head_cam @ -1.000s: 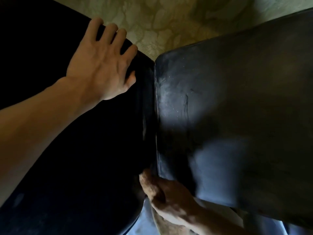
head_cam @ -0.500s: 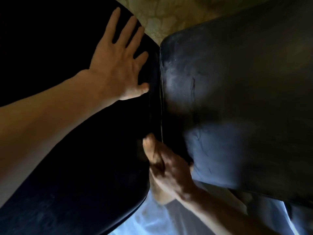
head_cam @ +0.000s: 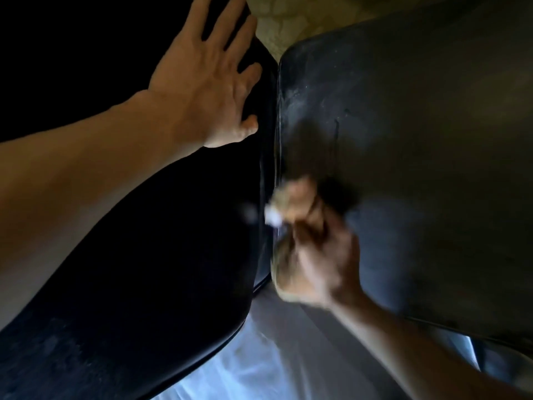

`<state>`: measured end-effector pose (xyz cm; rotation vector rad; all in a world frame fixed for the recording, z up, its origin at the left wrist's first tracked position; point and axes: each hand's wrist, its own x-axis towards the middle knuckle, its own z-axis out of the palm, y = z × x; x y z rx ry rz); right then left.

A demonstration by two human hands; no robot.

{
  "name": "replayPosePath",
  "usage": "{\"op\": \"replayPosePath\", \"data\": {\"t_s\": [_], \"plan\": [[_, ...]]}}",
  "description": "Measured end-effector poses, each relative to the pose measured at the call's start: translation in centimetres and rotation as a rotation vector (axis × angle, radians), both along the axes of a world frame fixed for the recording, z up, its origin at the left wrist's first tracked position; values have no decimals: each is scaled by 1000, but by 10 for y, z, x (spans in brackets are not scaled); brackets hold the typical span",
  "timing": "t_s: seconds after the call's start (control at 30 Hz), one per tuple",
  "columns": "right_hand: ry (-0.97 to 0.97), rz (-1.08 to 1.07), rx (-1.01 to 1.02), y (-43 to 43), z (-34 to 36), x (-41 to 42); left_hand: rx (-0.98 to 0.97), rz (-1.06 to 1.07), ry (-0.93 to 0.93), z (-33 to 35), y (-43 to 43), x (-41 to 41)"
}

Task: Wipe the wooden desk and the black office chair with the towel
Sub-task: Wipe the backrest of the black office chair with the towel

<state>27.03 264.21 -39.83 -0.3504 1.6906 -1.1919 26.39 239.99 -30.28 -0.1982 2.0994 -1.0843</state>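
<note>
The black office chair [head_cam: 403, 140] looks stiff, heavy and smooth. The left hand [head_cam: 202, 82] lies flat and spread on its darker panel, steadying it. The right hand [head_cam: 314, 255] (blurred) seems curled round the soft, light towel [head_cam: 277, 264], bunched at the seam between the panels.

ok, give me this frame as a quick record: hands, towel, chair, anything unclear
left hand: flat, fingers spread, pressing on the left chair pad
right hand: motion-blurred, fingers curled, at the seam between the two pads
towel: brownish cloth bunched in the right hand, blurred
right chair pad: black, pale scuffs and streaks near its left edge
floor: patterned, visible at the top between the pads
unclear: white speck by the right thumb, too blurred to identify
</note>
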Motion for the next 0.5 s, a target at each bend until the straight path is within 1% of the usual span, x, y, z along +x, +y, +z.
{"op": "replayPosePath", "data": {"t_s": [0.03,0.07,0.1,0.13,0.17,0.27,0.3,0.4,0.5], "plan": [[-3,-44,33,-35,-6,-13,-18,-11,14,-1,0,3],[-1,-69,16,-59,-10,-27,-16,-19,32,-2,1,3],[48,-53,-11,-91,-17,-51,-8,-22,44,-3,1,3],[105,11,-33,-121,-14,-73,7,-29,67,-4,0,3],[164,129,-42,-142,-11,-89,22,-41,88,-4,-1,3],[202,396,-118,-178,-11,-112,27,-69,142,-7,-6,5],[193,429,-140,-181,-13,-107,26,-71,150,-10,-8,7],[37,452,-173,-157,-25,-62,30,-47,184,-12,-9,10],[-97,575,-48,-94,-39,-12,18,-78,187,-16,-8,13]]}}
